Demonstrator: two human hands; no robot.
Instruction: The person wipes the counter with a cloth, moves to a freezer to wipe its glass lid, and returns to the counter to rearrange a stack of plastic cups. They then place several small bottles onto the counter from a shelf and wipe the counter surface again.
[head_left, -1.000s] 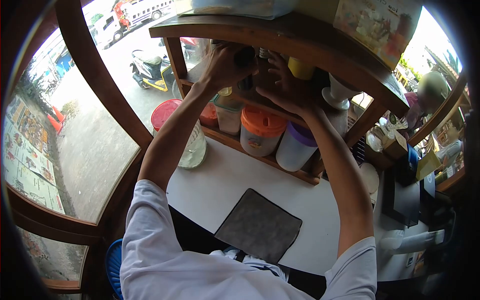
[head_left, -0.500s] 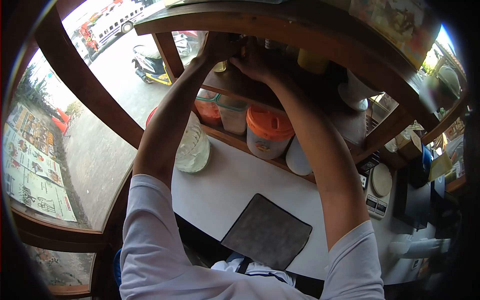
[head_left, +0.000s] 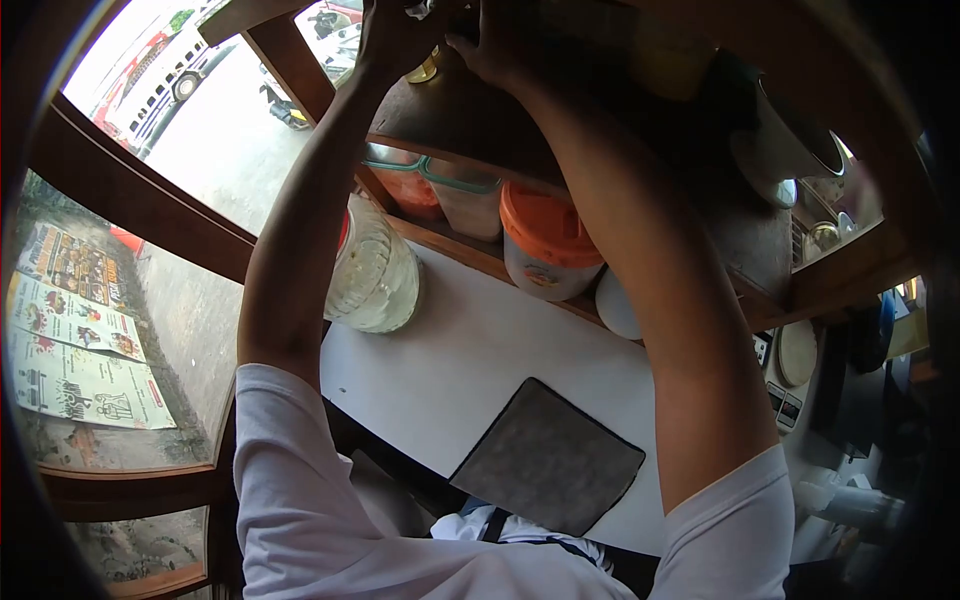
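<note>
Both arms reach up to a dark wooden shelf at the top of the view. My left hand is at the shelf's left end, beside a small yellowish glass; its fingers are partly cut off by the frame edge. Close to its right is my right hand, thumb pointing left, the other fingers dark or out of frame. What either hand holds cannot be made out. Below the shelf stand a tub with an orange lid, clear containers with green rims and a large clear jar.
A grey mat lies on the white counter. On the right are a white bowl-like vessel and a scale. Wooden posts frame the left side, with a parked vehicle outside.
The view has tilted and come closer to the shelf. Both hands now appear higher, near the top edge, still close together.
</note>
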